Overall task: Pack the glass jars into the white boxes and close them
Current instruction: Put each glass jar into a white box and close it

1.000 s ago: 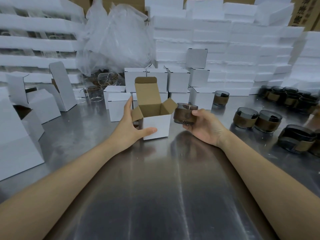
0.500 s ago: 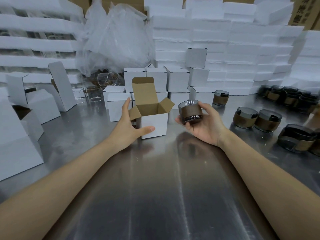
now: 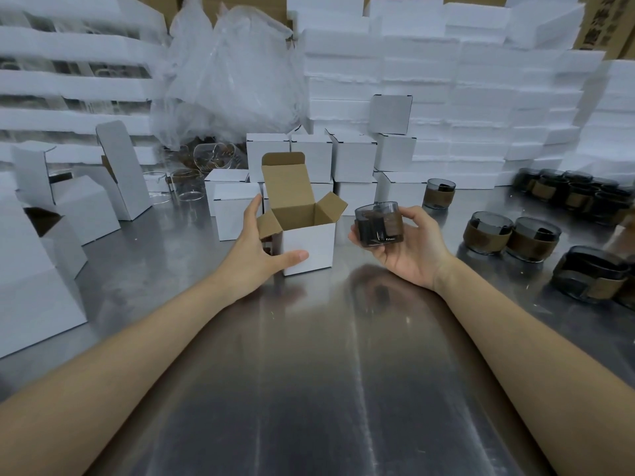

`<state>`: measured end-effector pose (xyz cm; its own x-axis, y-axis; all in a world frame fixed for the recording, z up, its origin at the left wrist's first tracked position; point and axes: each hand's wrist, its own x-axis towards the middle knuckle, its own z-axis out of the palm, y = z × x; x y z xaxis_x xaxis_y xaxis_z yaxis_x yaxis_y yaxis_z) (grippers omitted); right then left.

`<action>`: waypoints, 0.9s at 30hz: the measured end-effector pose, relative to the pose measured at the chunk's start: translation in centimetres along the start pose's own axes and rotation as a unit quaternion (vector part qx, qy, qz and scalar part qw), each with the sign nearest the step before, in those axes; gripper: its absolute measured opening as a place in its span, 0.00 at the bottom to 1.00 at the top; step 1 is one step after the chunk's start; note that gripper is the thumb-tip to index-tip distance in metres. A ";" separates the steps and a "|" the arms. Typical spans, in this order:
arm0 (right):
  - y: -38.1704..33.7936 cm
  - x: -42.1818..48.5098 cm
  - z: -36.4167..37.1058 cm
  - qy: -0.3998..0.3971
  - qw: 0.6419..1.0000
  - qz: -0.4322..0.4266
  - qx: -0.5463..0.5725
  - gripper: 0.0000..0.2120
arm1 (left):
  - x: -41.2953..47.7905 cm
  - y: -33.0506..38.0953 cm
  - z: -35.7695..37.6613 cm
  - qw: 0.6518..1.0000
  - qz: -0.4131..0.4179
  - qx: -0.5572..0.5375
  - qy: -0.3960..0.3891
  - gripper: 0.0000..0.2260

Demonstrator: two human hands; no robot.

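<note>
Steel tabletop point(image 3: 309, 389), brushed and shining, is stretching away under both bare forearms. On it, the left hand point(image 3: 256, 249) is lying wide open against a small white box point(image 3: 309, 245): the thumb is resting on the front wall and the straight fingers are reaching up beside the left flap. The box is standing upright with its brown cardboard lid and side flaps raised. Just to its right, apart from it and above the table, the right hand point(image 3: 409, 249) is cupping a smoked glass jar point(image 3: 378, 225) with a brown band, fingers curled round its far side and thumb on the near side; the jar is blurred.

Further right, three more banded jars point(image 3: 532, 238) are sitting on the table, and a single jar point(image 3: 440, 194) is standing behind the held one. Closed white boxes point(image 3: 354, 159) are sitting stacked behind the open box. At left, open boxes point(image 3: 120, 173) and clear glasses point(image 3: 187, 187) are standing. Behind everything, white foam slabs point(image 3: 464, 97) are rising in piles beside a crumpled plastic bag point(image 3: 233, 73).
</note>
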<state>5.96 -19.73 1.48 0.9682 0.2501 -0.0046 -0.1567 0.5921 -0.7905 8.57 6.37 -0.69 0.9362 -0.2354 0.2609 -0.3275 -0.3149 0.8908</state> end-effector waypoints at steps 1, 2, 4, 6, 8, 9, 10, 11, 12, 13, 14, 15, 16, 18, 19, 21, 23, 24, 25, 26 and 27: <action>0.0 0.0 0.0 -0.003 1.000 0.001 -0.002 0.21 | 0.0 0.0 0.0 1.000 0.001 0.000 0.001 0.51; 0.0 0.0 0.0 -0.006 1.000 0.002 -0.003 0.21 | 0.0 0.0 0.0 1.000 0.002 -0.001 0.002 0.51; 0.1 0.0 0.0 -0.007 1.000 0.003 -0.001 0.20 | 0.1 0.0 0.1 1.000 0.000 -0.002 0.002 0.51; 0.1 0.0 0.0 0.002 1.000 -0.011 -0.008 0.19 | 0.1 -0.1 0.1 1.000 -0.002 -0.002 0.002 0.51; 0.2 0.0 0.0 0.011 0.999 -0.034 -0.029 0.18 | 0.1 -0.1 0.1 1.000 0.000 -0.002 0.001 0.51; 0.3 0.0 0.0 0.011 0.999 -0.040 -0.035 0.17 | 0.0 -0.1 0.1 1.000 0.001 -0.002 0.000 0.51; 0.4 0.0 0.0 0.008 0.999 -0.041 -0.035 0.14 | 0.0 0.0 0.1 1.000 0.003 -0.002 -0.002 0.51; 0.5 0.0 0.0 0.005 0.999 -0.039 -0.030 0.13 | 0.0 0.0 0.1 1.000 0.004 -0.002 -0.003 0.50; 0.5 0.1 0.0 0.005 0.999 -0.037 -0.026 0.12 | 0.0 0.0 0.1 1.000 0.006 -0.003 -0.003 0.50; 0.5 0.2 0.0 0.008 0.999 -0.034 -0.025 0.12 | 0.0 0.1 0.1 1.000 0.008 -0.003 -0.003 0.50; 0.5 0.3 0.0 0.013 0.999 -0.033 -0.025 0.13 | 0.0 0.1 0.1 1.000 0.009 -0.003 -0.002 0.50; 0.4 0.3 0.0 0.018 0.999 -0.031 -0.024 0.15 | 0.0 0.1 0.1 1.000 0.009 -0.001 -0.003 0.50; 0.4 0.4 0.0 0.019 0.999 -0.028 -0.020 0.18 | -0.1 0.2 0.1 1.000 0.009 0.001 -0.004 0.50; 0.2 0.5 -0.1 0.016 1.000 -0.017 -0.014 0.26 | -0.1 0.2 0.1 1.000 0.011 0.006 -0.004 0.49; 0.2 0.4 -0.2 0.017 1.000 -0.013 -0.020 0.28 | -0.1 0.2 0.1 1.000 0.011 0.009 -0.005 0.49; 0.2 0.4 -0.2 0.026 0.999 -0.009 -0.038 0.29 | -0.1 0.2 0.0 1.000 0.013 0.015 -0.008 0.49; 0.3 0.4 -0.2 0.028 0.998 -0.011 -0.054 0.31 | -0.1 0.2 0.0 1.000 0.015 0.015 -0.010 0.48; 0.3 0.4 -0.2 0.025 0.998 -0.014 -0.064 0.32 | -0.1 0.2 0.0 1.000 0.017 0.014 -0.010 0.48; 0.4 0.3 -0.2 0.020 0.997 -0.018 -0.073 0.31 | -0.1 0.2 0.0 1.000 0.018 0.014 -0.010 0.48; 0.4 0.3 -0.2 0.014 0.996 -0.022 -0.080 0.30 | -0.1 0.2 0.1 1.000 0.020 0.014 -0.010 0.48; 0.4 0.3 -0.3 0.008 0.996 -0.025 -0.085 0.27 | -0.1 0.2 0.1 1.000 0.022 0.015 -0.011 0.48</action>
<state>6.24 -19.60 0.99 0.9771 0.2109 0.0292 -0.0742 0.4656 -0.8819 8.43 6.24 -0.54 0.9182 -0.2687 0.2911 -0.3718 -0.3305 0.8675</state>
